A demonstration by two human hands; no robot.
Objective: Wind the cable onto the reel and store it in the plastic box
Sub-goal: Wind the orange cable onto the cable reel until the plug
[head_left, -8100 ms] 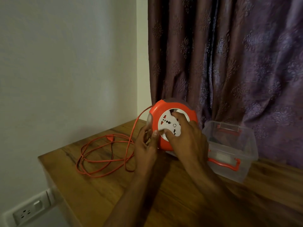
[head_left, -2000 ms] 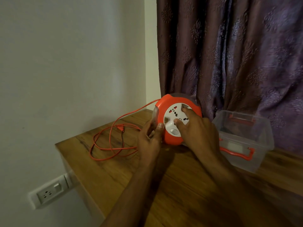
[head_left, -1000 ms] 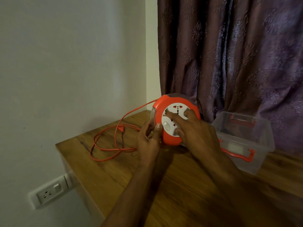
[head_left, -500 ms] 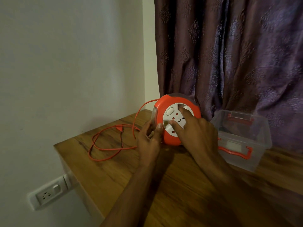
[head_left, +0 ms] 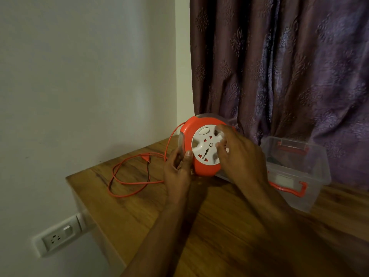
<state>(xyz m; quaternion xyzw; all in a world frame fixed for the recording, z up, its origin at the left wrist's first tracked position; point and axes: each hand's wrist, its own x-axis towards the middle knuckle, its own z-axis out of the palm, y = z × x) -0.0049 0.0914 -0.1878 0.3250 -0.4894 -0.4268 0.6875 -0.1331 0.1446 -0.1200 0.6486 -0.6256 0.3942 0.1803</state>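
An orange cable reel [head_left: 201, 170] with a white socket face [head_left: 205, 146] stands upright on the wooden table [head_left: 229, 226]. My left hand [head_left: 177, 170] grips its left edge, thumb on the orange rim. My right hand [head_left: 239, 156] presses its fingers into the white face on the right side. The loose orange cable [head_left: 127, 182] lies in loops on the table to the left, and one strand rises from the loops up to the reel's top left. A clear plastic box [head_left: 299, 176] with orange handles stands open to the right of the reel.
A white wall with a socket plate [head_left: 58, 237] is on the left, below the table's left edge. A purple patterned curtain [head_left: 289, 66] hangs behind the reel and the box.
The white face has turned under my right hand; its oval button has moved from the lower left up to the top left. The pile of loose cable on the table has shrunk.
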